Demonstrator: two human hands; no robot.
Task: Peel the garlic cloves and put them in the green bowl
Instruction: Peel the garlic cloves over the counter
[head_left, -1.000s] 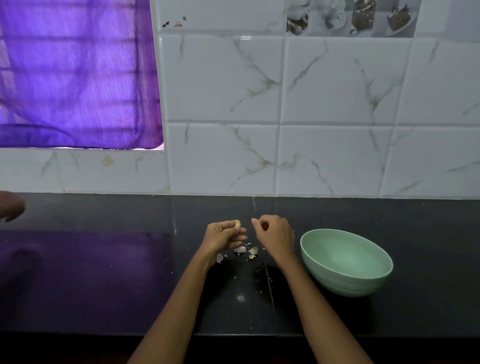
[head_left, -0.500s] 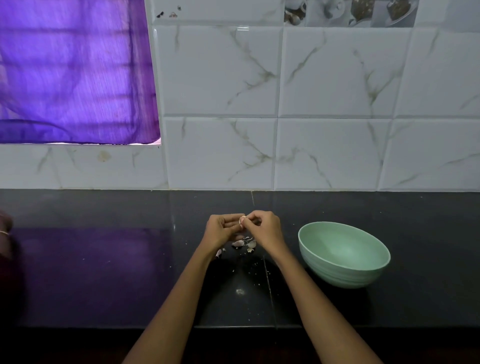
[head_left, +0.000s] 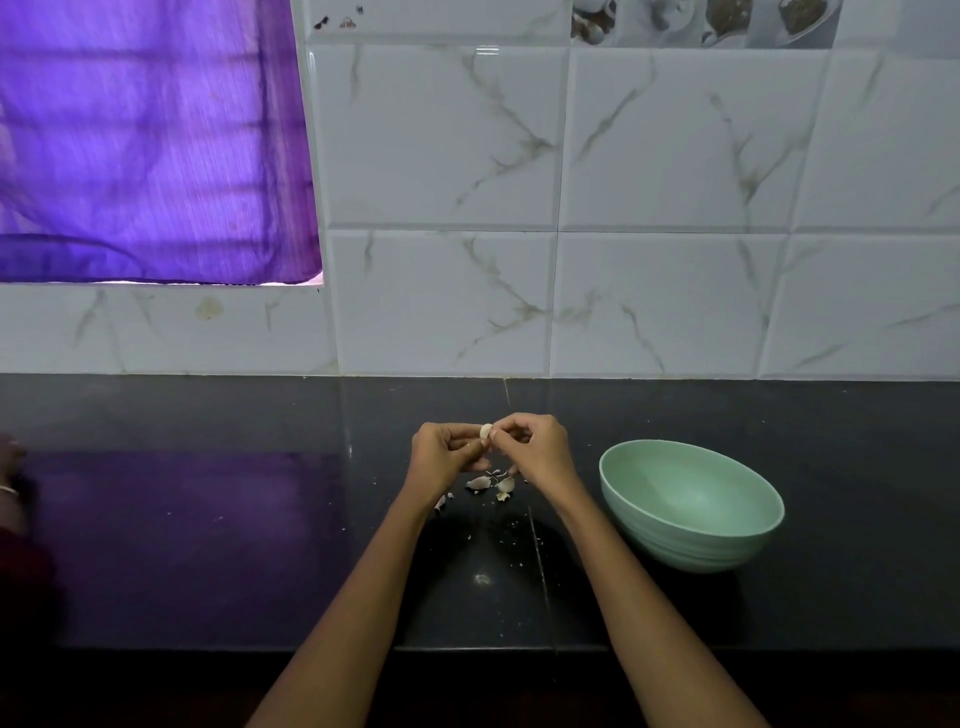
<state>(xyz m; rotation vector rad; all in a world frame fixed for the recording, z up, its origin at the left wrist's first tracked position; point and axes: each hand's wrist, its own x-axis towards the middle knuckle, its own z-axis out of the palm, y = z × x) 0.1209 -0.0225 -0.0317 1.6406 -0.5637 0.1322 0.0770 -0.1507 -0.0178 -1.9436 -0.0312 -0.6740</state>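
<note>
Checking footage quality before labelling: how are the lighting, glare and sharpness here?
Head view: dim overall; purple curtain casts a violet reflection on the glossy black counter; wide-angle bends the tile lines; hands, garlic clove and green bowl are sharp, left edge blurred.

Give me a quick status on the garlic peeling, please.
Left hand and right hand both pinching one garlic clove above the counter. Green bowl empty. Peel scraps underneath; nothing blocking.

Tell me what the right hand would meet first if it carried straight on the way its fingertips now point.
The right hand points left, its fingertips already at the garlic clove pinched by the left hand. Going on, it would probably press into that clove, then the left fingers behind it.
</note>
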